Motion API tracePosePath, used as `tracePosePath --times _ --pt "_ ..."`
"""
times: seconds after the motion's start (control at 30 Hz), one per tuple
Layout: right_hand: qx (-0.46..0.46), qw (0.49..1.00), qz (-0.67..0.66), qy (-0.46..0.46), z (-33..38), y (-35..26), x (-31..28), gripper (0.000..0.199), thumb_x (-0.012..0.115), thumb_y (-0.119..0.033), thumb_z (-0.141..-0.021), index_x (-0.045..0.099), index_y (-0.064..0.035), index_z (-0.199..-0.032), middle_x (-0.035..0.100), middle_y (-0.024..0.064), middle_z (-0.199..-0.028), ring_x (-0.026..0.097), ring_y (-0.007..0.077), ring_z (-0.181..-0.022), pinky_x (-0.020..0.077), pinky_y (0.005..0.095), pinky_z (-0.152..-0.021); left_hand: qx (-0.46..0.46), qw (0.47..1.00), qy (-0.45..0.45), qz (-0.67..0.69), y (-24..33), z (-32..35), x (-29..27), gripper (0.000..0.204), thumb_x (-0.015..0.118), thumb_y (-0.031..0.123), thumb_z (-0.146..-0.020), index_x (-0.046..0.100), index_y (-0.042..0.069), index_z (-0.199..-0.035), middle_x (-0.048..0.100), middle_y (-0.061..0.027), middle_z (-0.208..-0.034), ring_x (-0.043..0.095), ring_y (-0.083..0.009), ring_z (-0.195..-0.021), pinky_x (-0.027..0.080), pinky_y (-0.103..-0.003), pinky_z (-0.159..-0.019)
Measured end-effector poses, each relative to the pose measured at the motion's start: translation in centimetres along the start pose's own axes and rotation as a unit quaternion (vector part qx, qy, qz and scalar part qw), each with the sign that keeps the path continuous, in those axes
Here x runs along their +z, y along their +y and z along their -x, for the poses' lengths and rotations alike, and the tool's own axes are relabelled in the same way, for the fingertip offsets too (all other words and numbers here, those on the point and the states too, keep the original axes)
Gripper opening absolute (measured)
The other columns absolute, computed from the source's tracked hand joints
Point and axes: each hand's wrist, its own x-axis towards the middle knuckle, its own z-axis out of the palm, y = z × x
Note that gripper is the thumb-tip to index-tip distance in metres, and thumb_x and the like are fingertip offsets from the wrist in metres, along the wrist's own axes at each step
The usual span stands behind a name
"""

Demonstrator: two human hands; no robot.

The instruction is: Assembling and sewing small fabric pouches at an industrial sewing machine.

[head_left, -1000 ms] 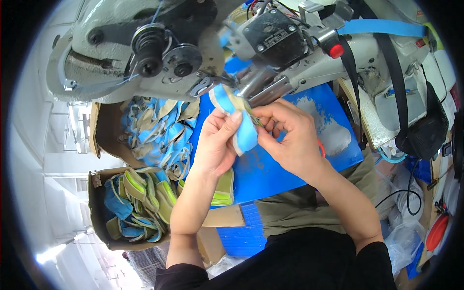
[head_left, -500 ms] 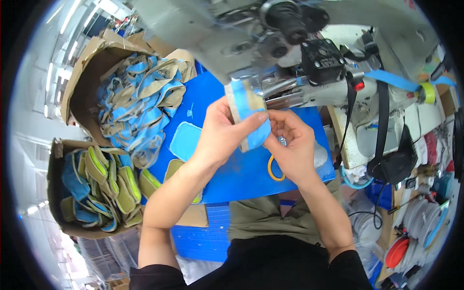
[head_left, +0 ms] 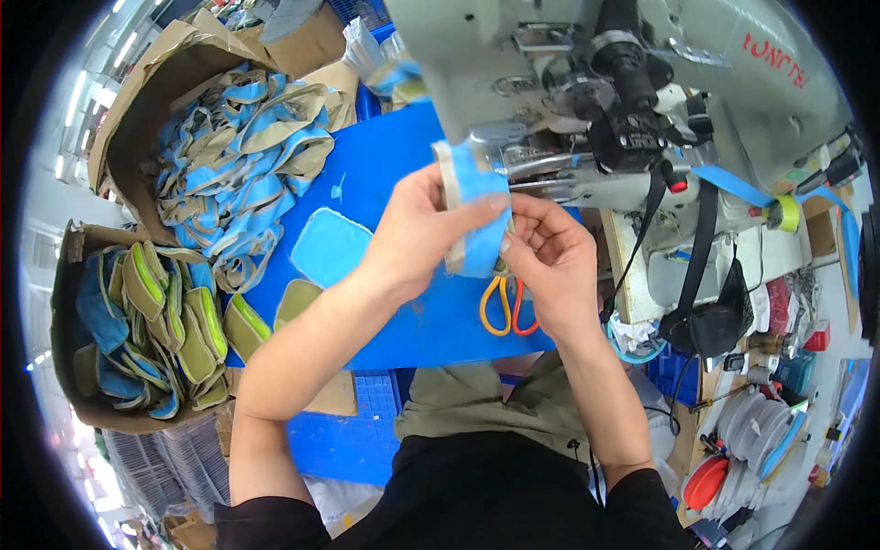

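Fingers [head_left: 486, 209] of both hands pinch the blue-and-beige fabric piece [head_left: 472, 225] between them, seemingly just below the sewing machine [head_left: 568, 110]

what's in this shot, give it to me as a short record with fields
setting: blue work surface under a grey sewing machine
left hand: grips a blue and beige fabric piece
right hand: pinches the same piece's lower edge
near hands: orange-handled scissors
left side: cardboard boxes of blue pieces and green pieces
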Motion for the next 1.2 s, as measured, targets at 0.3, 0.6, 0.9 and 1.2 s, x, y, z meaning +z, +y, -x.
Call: tracePosePath --times 0.3,0.6,0.9,1.2 --pt "-0.008 0.995 0.095 -0.036 1.5 0.0 -1.4 0.034 0.074 0.003 -0.093 0.067 0.0050 -0.126 0.068 0.0013 -0.102 0.063 0.0062 -0.091 0.0537 0.0225 -0.082 -0.129 0.979 -0.030 0.153 0.4 0.5 -0.4 0.028 0.075 0.017 -0.099 0.066 0.003 -0.121 0.075 -0.0094 -0.110 0.076 -0.0190 -0.097 0.063 -0.035 -0.087" --pt "-0.025 0.999 0.034 0.010 2.2 0.3 -0.6 0.029 0.077 0.001 -0.090 0.072 0.0038 -0.119 0.069 0.0005 -0.093 0.064 0.0059 -0.083 0.0535 0.0223 -0.075 -0.116 0.985 -0.006 0.125 0.1 0.9 0.3 0.025 0.077 0.015 -0.097 0.067 0.003 -0.116 0.075 -0.0086 -0.106 0.075 -0.0172 -0.092 0.064 -0.033 -0.080" --pt "-0.018 0.999 0.015 -0.037 0.1 -0.5 -0.6 0.029 0.073 0.002 -0.094 0.069 0.0044 -0.122 0.068 0.0003 -0.095 0.063 0.0045 -0.084 0.0543 0.0213 -0.073 -0.129 0.988 0.001 0.089 1.6 0.4 0.5 0.026 0.075 0.017 -0.098 0.068 0.001 -0.118 0.076 -0.0103 -0.108 0.075 -0.0173 -0.092 0.063 -0.033 -0.081" --pt "-0.094 0.992 0.083 -0.010 0.8 0.0 -1.4 0.025 0.075 -0.001 -0.091 0.075 -0.0006 -0.116 0.075 0.0062 -0.099 0.070 0.0117 -0.091 0.0591 0.0281 -0.078 -0.023 0.999 -0.019 0.031 0.1 2.4 0.4 0.027 0.072 0.022 -0.101 0.073 0.002 -0.120 0.077 -0.0072 -0.111 0.071 -0.0137 -0.099 0.056 -0.032 -0.089"
